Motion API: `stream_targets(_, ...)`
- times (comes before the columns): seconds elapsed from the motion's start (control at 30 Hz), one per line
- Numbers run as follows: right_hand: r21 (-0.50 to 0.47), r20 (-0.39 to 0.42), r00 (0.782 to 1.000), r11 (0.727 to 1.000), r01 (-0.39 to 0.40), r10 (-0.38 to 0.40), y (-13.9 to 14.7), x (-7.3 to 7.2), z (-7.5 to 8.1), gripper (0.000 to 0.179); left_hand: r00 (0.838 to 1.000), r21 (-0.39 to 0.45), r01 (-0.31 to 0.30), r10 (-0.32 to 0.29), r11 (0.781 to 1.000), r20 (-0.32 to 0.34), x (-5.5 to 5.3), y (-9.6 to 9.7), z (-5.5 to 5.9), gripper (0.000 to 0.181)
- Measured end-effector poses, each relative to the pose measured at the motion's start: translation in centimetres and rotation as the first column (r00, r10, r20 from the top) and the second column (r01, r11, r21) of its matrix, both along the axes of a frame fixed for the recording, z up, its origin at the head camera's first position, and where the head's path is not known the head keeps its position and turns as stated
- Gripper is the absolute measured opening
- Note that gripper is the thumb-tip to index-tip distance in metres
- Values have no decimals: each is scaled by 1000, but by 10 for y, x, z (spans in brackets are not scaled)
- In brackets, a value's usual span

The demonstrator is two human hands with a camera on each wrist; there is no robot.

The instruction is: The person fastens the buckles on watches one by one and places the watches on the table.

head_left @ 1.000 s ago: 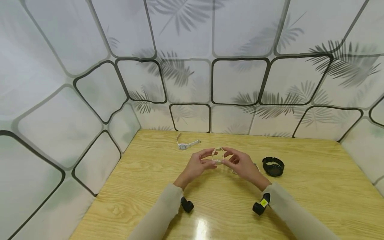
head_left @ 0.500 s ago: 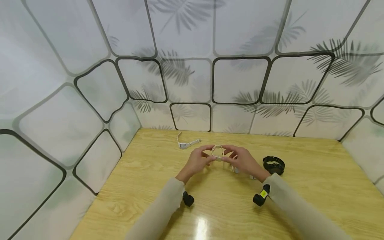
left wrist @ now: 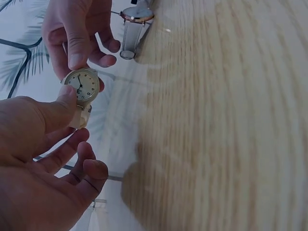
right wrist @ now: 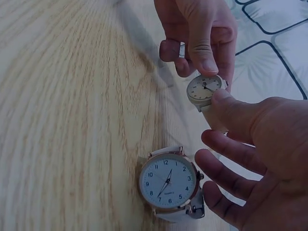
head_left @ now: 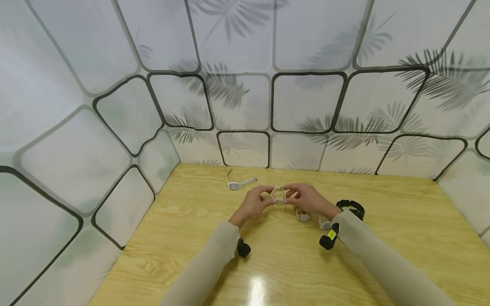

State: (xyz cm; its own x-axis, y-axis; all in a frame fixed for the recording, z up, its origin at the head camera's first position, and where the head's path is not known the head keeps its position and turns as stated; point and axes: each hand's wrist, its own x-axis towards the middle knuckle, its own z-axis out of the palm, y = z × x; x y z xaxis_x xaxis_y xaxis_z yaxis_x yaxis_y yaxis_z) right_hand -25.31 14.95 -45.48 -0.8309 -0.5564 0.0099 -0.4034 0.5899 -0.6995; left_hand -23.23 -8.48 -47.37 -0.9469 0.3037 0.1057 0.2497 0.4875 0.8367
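Note:
Both hands hold one wristwatch [left wrist: 83, 85] with a round cream dial and a pale strap bent into a loop. In the head view the watch [head_left: 280, 202] is raised above the wooden table, dial side towards the person. The left hand [head_left: 252, 204] pinches its left side, thumb at the dial's edge. From the other side the right hand [head_left: 309, 199] pinches it, its thumb on the dial rim. Below the right hand lies a white watch [right wrist: 168, 182] with a rose-gold case. A similar pale watch [head_left: 325, 225] sits beside the right wrist.
A white watch with a squarish face [head_left: 234, 185] lies with its strap spread at the back left of the table [head_left: 183, 204]. On the right, a black watch [head_left: 353, 205] is partly covered by the right sleeve. A patterned cloth wall [head_left: 306, 102] borders the table.
The right hand and forearm have shifted slightly up, exposing the two pale watches below and covering part of the black watch. The held watch stays between both hands, turned a little.

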Motion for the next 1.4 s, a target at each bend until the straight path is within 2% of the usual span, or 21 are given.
stream_targets(0.2,51,-24,999,998,-24,25,-5,-7,-1,54,1000,-38,-7,8,999,10,-3,-1,-3,44)
stream_targets(0.43,75,-3,999,996,-46,46,-9,-14,-1,54,999,-78,-26,28,997,22,-6,-1,-4,44)
stream_targets(0.6,80,0,998,995,-59,60,-9,-18,-5,50,1000,-112,-26,26,993,-6,-8,0,-7,40)
stream_targets(0.97,86,-7,999,995,-52,53,-11,-20,-9,47,998,-145,-36,27,989,-64,-6,1,-10,41)
stream_targets(1.4,100,11,999,994,-45,44,-14,-19,-7,48,998,-172,-37,28,984,-53,-6,-1,-10,42)
